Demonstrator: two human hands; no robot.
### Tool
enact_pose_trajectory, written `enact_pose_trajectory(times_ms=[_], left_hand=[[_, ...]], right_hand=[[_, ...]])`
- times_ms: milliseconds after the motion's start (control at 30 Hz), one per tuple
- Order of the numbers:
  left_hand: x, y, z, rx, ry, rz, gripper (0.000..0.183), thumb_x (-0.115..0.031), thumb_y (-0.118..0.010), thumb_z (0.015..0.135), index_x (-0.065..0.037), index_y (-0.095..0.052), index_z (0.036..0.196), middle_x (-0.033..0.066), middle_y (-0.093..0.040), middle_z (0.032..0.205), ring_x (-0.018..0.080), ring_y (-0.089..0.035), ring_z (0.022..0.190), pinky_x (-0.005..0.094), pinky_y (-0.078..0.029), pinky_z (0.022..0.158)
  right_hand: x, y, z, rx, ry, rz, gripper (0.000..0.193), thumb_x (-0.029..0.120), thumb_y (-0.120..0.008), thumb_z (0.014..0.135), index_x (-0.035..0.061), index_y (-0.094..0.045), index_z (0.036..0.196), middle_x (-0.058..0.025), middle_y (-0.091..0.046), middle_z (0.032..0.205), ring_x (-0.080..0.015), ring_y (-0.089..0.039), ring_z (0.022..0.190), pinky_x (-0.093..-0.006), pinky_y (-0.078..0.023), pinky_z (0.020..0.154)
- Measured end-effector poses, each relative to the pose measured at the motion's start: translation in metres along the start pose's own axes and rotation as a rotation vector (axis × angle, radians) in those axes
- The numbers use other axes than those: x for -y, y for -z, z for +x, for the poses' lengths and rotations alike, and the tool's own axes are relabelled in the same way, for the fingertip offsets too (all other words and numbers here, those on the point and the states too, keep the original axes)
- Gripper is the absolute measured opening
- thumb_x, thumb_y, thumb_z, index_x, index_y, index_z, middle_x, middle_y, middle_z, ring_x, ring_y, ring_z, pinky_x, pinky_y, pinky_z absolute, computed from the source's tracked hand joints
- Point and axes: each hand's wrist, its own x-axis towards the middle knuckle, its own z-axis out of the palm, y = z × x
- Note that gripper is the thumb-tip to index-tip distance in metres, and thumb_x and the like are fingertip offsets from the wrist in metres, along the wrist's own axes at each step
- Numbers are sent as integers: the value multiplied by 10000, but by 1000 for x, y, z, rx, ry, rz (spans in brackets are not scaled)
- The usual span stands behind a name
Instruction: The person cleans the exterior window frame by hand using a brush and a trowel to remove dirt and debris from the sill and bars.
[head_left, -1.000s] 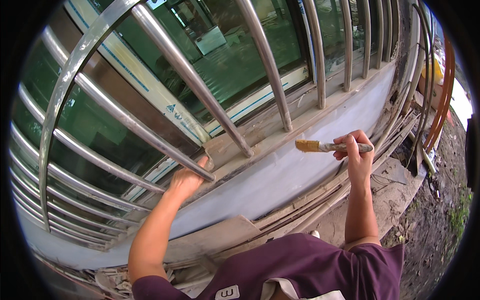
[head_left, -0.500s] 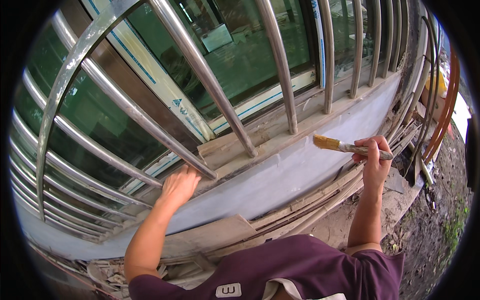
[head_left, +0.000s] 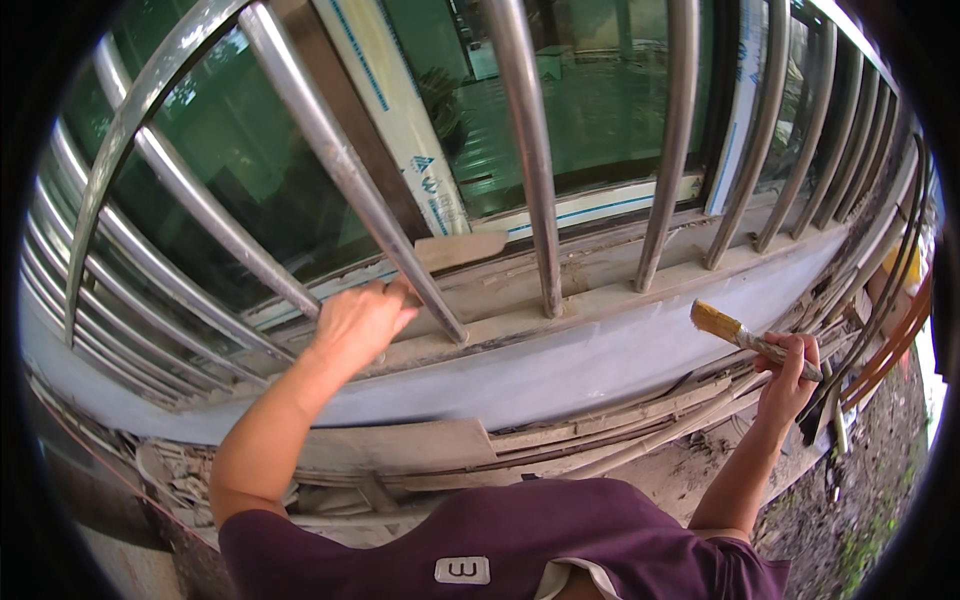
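Observation:
My right hand (head_left: pixel 788 375) grips the handle of a paintbrush (head_left: pixel 735 332), its tan bristles pointing up and left. The brush is held in the air, in front of the pale sill face. At the window bars, my left hand (head_left: pixel 362 318) has its fingers curled beside the foot of a metal bar (head_left: pixel 350 160). A thin, flat brown piece (head_left: pixel 462 250) tilts up behind that bar, its near end at my left fingertips. The fingers look closed on it, though the bar partly hides the contact. The dusty ledge (head_left: pixel 505 318) runs underneath.
Steel bars (head_left: pixel 528 150) stand along the ledge in front of green-tinted window glass (head_left: pixel 570 130). Below the pale wall (head_left: pixel 470 378) lie a board (head_left: pixel 400 447) and several long strips. Cables (head_left: pixel 905 260) hang at the right, above muddy ground (head_left: pixel 860 480).
The flat brown piece has risen from the ledge with my left hand, which has lifted slightly. My right hand still holds the brush, now farther right in view. The whole view has turned.

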Motion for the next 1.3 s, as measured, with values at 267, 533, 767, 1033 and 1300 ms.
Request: enact_pose_trajectory(times_ms=[267,533,767,1033,1300], left_hand=[[-2,23,-15,-14,-62,32,307,-333,-580,756,-66,-521,895,92,-543,626,254,-585,550,344,-479,462],[-11,6,-26,-54,-40,69,306,-315,-596,750,-70,-510,912,82,-520,615,236,-578,530,327,-472,435],[-16,7,-34,-52,-28,77,316,-304,-615,737,-70,-497,912,81,-516,617,231,-571,516,317,-470,422],[-30,-8,-45,-66,34,118,373,-309,-629,724,-65,-508,979,80,-523,621,225,-573,504,308,-469,417],[-31,-13,-47,-59,56,77,384,-306,-628,728,-52,-514,992,85,-530,614,223,-575,505,307,-465,418]], right_hand=[[-4,-20,2,55,-3,13,210,171,-431,878,14,-491,751,-107,-600,717,-111,-511,443,-191,-416,397],[-4,-25,1,87,1,47,202,165,-433,877,12,-489,757,-120,-600,724,-116,-520,447,-192,-422,391],[-7,-23,-1,94,-6,49,206,162,-426,878,9,-488,755,-119,-597,723,-117,-521,450,-198,-426,392],[-5,-23,-2,100,-2,69,203,157,-424,878,8,-485,754,-120,-592,721,-116,-510,445,-193,-418,395],[-11,-13,0,105,-12,67,189,170,-433,884,17,-494,791,-109,-579,738,-119,-509,475,-198,-426,407]])
